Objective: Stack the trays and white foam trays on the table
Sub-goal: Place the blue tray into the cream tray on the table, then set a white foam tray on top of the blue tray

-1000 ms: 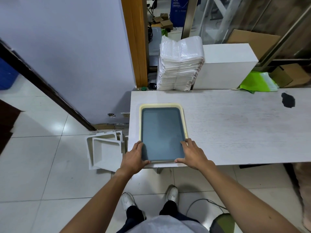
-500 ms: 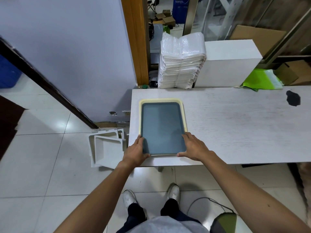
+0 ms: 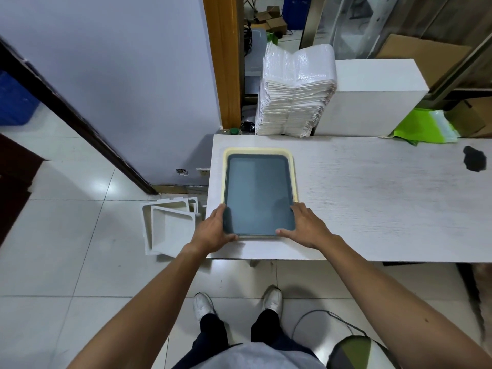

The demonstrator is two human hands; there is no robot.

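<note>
A grey tray [image 3: 258, 193] lies nested in a pale yellow tray [image 3: 292, 161] at the left end of the white table [image 3: 372, 198]. My left hand [image 3: 213, 230] grips the grey tray's near left corner. My right hand [image 3: 306, 227] grips its near right corner. Both thumbs press along the tray's near edge. Several white foam trays [image 3: 170, 227] lie on the floor just left of the table, some leaning on each other.
A tall stack of white padded envelopes [image 3: 292, 94] and a white box [image 3: 372, 97] stand behind the table's far edge. A green bag [image 3: 423, 126] lies at the back right. A black blotch [image 3: 475, 162] marks the table. A wall and a wooden door frame [image 3: 223, 62] rise on the left.
The view has shifted a little, and both hands have stayed on the grey tray's near corners. The stacked trays sit slightly further in from the table's front edge.
</note>
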